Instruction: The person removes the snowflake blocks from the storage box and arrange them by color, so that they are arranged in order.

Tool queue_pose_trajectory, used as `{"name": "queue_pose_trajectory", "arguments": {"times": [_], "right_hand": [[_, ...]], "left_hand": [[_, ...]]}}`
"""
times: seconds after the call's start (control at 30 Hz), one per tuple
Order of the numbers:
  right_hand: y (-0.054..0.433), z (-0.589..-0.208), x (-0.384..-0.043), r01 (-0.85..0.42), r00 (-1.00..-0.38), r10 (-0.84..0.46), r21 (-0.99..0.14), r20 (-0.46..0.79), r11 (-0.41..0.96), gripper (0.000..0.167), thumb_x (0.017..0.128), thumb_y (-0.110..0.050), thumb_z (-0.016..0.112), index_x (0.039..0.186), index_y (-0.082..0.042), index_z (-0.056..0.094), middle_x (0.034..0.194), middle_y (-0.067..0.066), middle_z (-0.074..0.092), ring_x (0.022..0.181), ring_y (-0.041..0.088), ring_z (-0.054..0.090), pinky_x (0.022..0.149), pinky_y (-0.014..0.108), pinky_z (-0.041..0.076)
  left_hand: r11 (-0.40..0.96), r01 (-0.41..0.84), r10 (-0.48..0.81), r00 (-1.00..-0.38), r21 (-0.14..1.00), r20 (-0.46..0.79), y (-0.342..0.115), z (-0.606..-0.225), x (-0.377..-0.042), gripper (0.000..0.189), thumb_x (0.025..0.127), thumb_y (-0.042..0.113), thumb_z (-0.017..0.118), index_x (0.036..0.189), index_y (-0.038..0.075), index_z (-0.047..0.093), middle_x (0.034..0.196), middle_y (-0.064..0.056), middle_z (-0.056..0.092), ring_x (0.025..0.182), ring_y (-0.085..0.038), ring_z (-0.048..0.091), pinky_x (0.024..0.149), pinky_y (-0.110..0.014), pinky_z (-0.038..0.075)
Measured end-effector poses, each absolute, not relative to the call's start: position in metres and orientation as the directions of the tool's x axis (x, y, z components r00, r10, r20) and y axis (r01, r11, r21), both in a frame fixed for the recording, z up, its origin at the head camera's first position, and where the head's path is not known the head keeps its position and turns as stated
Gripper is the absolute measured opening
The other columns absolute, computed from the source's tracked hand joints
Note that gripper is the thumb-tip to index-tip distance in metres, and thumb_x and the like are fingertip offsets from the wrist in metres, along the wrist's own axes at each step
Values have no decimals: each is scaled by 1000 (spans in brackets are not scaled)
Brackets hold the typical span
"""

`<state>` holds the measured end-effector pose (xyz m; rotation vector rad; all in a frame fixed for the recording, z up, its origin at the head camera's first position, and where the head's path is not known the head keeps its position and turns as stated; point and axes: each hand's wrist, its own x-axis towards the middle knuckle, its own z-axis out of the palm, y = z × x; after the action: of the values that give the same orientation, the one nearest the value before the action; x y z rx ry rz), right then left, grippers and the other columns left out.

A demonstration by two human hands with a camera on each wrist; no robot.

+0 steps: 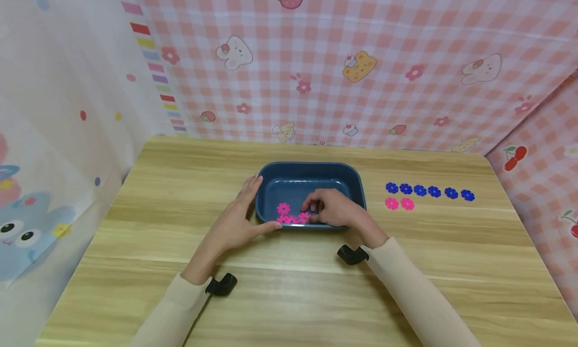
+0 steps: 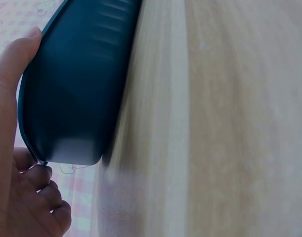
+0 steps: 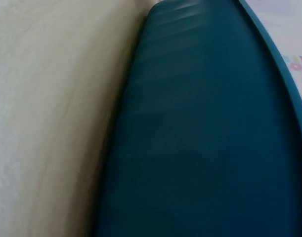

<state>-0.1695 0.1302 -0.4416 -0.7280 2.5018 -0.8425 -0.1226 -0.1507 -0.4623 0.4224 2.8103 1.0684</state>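
A dark blue plastic basin (image 1: pixel 271 186) stands on the table. My left hand (image 1: pixel 235 221) holds its left front corner, the thumb along the front rim and the fingers on the left end. The left wrist view shows the thumb (image 2: pixel 17 59) at the rim. My right hand (image 1: pixel 334 207) reaches in over the front right with bent fingers. Its fingertips are right at several pink snowflake discs (image 1: pixel 283 209) by the basin's front wall; I cannot tell whether they pinch one. The right wrist view shows only the basin's outer wall (image 3: pixel 200 123) and table, the hand hidden.
Right of the basin, several blue snowflake discs (image 1: pixel 434 191) lie in a row on the wooden table (image 1: pixel 289 287). Two pink snowflake discs (image 1: pixel 407 204) lie in front of that row's left end. A pink checked cloth (image 1: pixel 316 106) hangs behind the table.
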Motion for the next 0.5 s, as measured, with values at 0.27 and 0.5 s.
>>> {"name": "queue_pose_trajectory", "arguments": {"times": [0.27, 0.5], "right_hand": [[129, -441, -170, -332, -800, -563, -630, -207, 702, 12, 89, -9, 77, 99, -15, 72, 91, 1, 65, 78, 13, 56, 71, 28, 49], [130, -441, -168, -360, -808, -572, -650, -142, 670, 7, 91, -8, 74, 95, -12, 70, 80, -2, 68, 73, 11, 60, 69, 27, 51]], "left_hand": [[713, 214, 292, -956, 668, -6, -150, -463, -123, 120, 76, 77, 73, 165, 36, 5, 175, 4, 4, 162, -18, 6, 127, -56, 24], [709, 212, 289, -957, 673, -2, -150, -464, -123, 120, 75, 78, 73, 165, 37, 6, 175, 4, 5, 162, -18, 6, 127, -56, 24]]}}
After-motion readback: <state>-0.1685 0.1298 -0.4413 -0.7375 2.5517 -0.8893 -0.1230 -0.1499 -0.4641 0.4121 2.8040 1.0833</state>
